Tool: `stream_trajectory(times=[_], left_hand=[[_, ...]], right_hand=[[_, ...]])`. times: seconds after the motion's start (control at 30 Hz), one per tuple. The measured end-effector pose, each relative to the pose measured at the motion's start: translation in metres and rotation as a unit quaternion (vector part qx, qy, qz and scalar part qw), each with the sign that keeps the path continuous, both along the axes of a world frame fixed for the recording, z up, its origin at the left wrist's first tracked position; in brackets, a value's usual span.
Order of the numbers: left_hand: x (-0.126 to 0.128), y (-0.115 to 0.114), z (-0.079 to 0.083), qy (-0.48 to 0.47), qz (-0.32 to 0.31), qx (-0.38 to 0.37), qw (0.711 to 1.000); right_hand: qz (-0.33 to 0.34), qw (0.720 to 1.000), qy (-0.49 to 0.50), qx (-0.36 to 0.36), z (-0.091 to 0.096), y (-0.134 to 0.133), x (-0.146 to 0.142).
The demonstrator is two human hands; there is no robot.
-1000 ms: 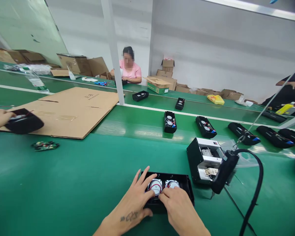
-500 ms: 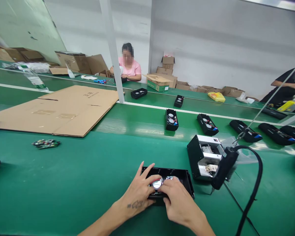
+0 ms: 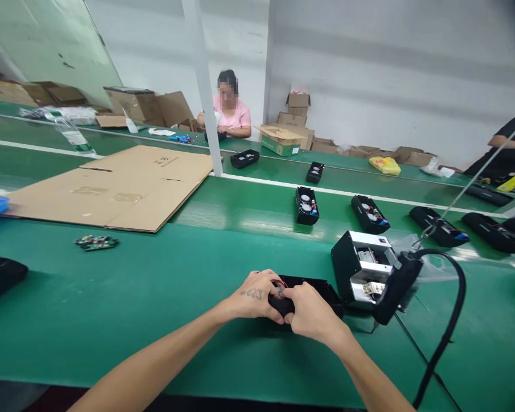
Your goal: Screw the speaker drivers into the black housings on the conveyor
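A black speaker housing [image 3: 326, 290] lies on the green belt [image 3: 163, 286] in front of me. My left hand [image 3: 255, 296] has its fingers curled over the housing's left end, gripping it. My right hand [image 3: 311, 313] is closed over the housing's middle, fingers pinched at a red wire and the parts inside. Both hands cover the round speaker units, so those are hidden.
A black and silver dispenser box [image 3: 360, 268] and a hanging black power tool [image 3: 397, 289] with cable stand just right. Several black housings [image 3: 306, 205] lie on the belt beyond. Flat cardboard [image 3: 115, 186], a small circuit board [image 3: 96, 242], a black part [image 3: 0, 274]. Two people sit at the far side.
Both hands have closed in over the housing; the left went from spread fingers to a curled grip. The speaker units are now covered. My view shifted slightly left.
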State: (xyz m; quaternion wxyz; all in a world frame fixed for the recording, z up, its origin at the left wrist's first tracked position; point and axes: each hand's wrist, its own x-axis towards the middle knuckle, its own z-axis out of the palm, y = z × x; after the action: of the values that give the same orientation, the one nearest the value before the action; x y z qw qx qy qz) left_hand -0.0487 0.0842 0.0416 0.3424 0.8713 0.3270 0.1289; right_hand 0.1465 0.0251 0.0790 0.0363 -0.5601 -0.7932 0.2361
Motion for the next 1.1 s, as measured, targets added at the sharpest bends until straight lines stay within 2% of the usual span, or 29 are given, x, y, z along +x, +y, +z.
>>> stream_trajectory(times=[0.4, 0.6, 0.8, 1.1], left_hand=[[-0.001, -0.001, 0.004, 0.033, -0.007, -0.009, 0.999], [0.003, -0.001, 0.002, 0.032, -0.022, 0.013, 0.999], [0.004, 0.004, 0.009, 0.035, -0.018, 0.001, 0.999], [0.005, 0.000, 0.008, 0.038, -0.027, 0.008, 0.999]], right_hand=[[0.049, 0.999, -0.003, 0.022, -0.008, 0.002, 0.007], [0.037, 0.999, -0.023, 0.024, -0.008, -0.001, 0.001], [0.031, 0.998, -0.041, 0.029, -0.001, -0.008, 0.006], [0.055, 0.996, -0.056, 0.045, -0.012, 0.000, -0.001]])
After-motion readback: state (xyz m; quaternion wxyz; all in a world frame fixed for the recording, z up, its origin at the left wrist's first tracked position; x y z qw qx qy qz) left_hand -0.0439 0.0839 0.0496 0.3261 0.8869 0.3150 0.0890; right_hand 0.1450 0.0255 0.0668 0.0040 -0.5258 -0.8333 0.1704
